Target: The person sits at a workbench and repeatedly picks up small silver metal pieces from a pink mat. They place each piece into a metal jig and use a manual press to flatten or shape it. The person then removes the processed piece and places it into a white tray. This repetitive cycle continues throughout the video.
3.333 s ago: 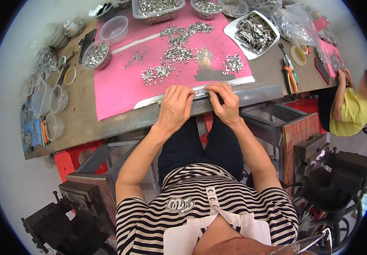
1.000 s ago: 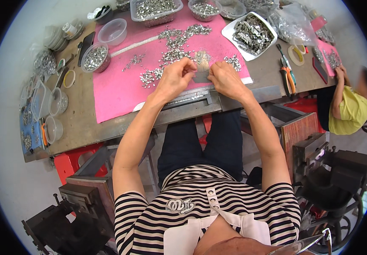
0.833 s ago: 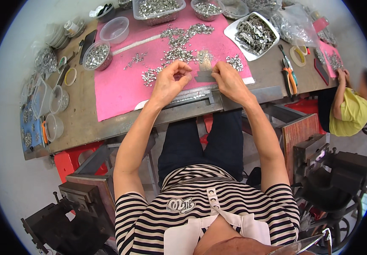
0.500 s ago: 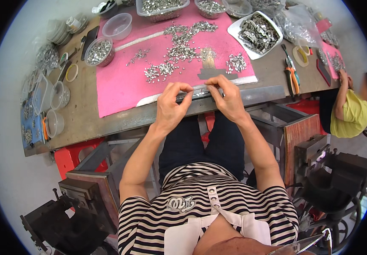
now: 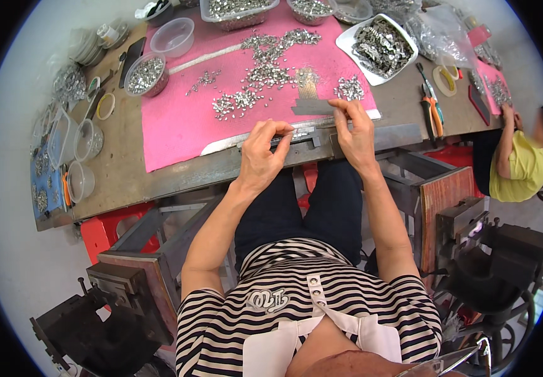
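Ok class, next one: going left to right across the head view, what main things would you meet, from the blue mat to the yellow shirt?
Blue mat → tub of metal pieces → left hand → grey strip → right hand → pliers → yellow shirt.

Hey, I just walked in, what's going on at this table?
A person's left hand is at a narrow metal holder by the table's front edge. The right hand is at a flat grey strip on the pink mat. Whether either grips anything is unclear. Small silvery pieces lie scattered on the mat.
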The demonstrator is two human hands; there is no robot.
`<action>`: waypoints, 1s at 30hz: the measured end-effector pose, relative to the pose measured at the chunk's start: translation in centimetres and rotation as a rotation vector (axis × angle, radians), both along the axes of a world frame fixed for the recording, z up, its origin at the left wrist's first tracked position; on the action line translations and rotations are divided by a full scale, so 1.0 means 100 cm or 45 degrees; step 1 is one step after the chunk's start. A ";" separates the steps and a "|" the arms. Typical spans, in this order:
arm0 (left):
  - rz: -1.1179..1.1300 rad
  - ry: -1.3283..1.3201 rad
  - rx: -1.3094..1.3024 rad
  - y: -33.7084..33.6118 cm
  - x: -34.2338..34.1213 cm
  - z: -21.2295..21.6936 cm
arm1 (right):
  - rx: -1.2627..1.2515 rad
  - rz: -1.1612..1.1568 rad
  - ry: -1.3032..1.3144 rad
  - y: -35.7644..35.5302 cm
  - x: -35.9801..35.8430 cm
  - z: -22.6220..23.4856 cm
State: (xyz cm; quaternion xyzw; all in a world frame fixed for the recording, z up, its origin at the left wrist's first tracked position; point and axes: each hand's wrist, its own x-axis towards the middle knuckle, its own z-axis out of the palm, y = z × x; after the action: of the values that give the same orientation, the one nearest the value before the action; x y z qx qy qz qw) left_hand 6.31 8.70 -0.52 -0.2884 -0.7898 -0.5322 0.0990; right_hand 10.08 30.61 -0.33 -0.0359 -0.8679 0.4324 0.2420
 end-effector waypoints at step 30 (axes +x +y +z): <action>0.141 0.310 -0.348 -0.004 0.016 -0.009 | -0.267 0.275 0.052 -0.046 0.011 -0.011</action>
State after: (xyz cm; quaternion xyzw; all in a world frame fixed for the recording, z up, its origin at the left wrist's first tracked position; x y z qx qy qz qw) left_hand 7.91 8.26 -1.38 -0.3176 -0.8516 -0.3748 0.1829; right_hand 11.18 26.04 -1.38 0.0412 -0.8116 0.5449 0.2067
